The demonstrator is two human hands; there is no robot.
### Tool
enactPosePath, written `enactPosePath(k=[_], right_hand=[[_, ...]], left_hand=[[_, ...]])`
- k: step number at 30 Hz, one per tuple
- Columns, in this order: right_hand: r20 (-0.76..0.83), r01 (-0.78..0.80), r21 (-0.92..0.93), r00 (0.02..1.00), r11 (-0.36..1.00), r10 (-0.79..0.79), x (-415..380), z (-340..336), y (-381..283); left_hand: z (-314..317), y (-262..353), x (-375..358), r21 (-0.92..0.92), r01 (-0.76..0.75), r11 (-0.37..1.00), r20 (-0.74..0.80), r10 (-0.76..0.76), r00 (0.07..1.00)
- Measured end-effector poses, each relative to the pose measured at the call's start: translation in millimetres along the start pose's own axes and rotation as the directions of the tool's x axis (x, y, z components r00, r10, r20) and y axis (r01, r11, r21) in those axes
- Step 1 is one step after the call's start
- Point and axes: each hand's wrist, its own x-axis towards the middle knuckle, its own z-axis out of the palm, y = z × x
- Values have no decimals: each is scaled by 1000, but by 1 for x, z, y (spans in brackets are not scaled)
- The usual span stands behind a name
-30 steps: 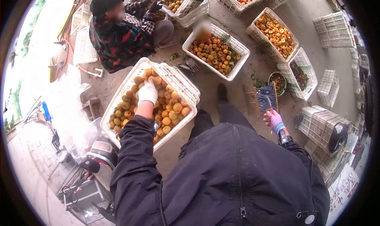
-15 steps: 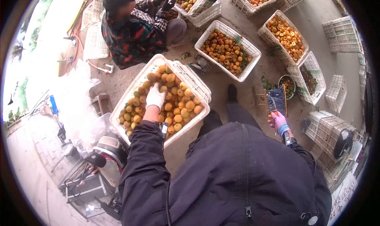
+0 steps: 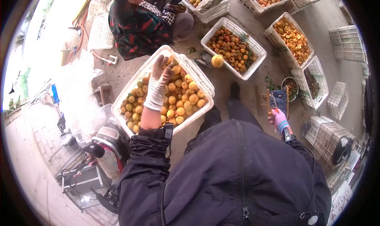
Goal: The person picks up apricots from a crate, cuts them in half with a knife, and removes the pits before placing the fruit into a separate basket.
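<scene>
My left hand (image 3: 158,85), in a white glove with brown-stained fingers, is raised over a white plastic crate (image 3: 200,78) heaped with apricots (image 3: 192,98). Its palm is turned up and its fingers are apart, holding nothing. A single apricot (image 3: 217,61) hangs in mid-air, to the right of that hand. My right hand (image 3: 278,118) wears a purple glove and is closed round the orange handle of a small tool with a thin, curved blade (image 3: 273,102). Beside it stands a small stool with a dark blue woven seat (image 3: 278,100).
Another person (image 3: 144,26) sits at the upper left. Ahead stands a crate of darker apricots (image 3: 231,50); to its right is one of halved fruit (image 3: 293,40). A bucket (image 3: 291,87) is near the stool. A scooter (image 3: 109,150) stands at my left.
My left hand has come up off the apricots and opened, and one apricot has left it, flying right. The view has shifted slightly. My right hand keeps its grip on the tool.
</scene>
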Motion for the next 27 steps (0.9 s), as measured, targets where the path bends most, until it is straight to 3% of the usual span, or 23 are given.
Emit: enactPosePath(k=[2, 3, 5, 7, 9, 10, 13, 14, 16, 17, 19, 23, 25, 27], right_hand=[[-15, 6, 15, 1000, 1000, -6, -3, 3, -6], [-19, 4, 20, 1000, 1000, -4, -2, 3, -5], [-4, 21, 26, 1000, 999, -21, 0, 2, -1], [0, 20, 5, 1000, 1000, -20, -2, 6, 1], [-24, 19, 5, 1000, 1000, -19, -4, 11, 4], [-31, 26, 3, 999, 1000, -25, -7, 13, 3], [-32, 52, -8, 998, 999, -53, -19, 21, -2], [-24, 71, -16, 997, 997, -72, -24, 22, -5], [-18, 118, -36, 993, 992, -119, -35, 28, -12], [-22, 119, -43, 993, 992, -120, -41, 31, -14], [-38, 207, -50, 977, 977, -209, -47, 40, -20], [-26, 339, -13, 940, 941, -340, -67, 69, -38], [-5, 385, -22, 923, 923, -385, -83, 89, -52], [60, 428, -10, 902, 904, -426, -103, 117, -71]], left_hand=[[-33, -12, -3, 82, 18, 996, -133, -7, 991], [-46, -20, -9, 83, 21, 996, -128, -10, 992], [-64, -36, -27, 490, 159, 857, -213, -59, 975], [-73, -54, -45, 857, 289, 426, -264, -118, 957], [-70, -70, -56, 955, 293, 34, -279, -217, 935], [-62, -72, -56, 931, 365, 25, -339, -317, 886], [-53, -95, -60, 903, 423, 74, -412, -126, 902], [-52, -95, -58, 904, 419, 85, -408, -127, 904], [-52, -97, -49, 984, 177, -9, -175, 80, 981], [-55, -100, -45, 984, 179, -1, -179, 79, 981], [-66, -109, -33, 970, -78, -230, 118, 164, 979], [-86, -124, -8, 909, -243, -339, 286, 82, 955], [-79, -107, -12, 919, -255, -301, 287, 67, 956], [-63, -82, -25, 995, -81, -60, 86, 83, 993]])
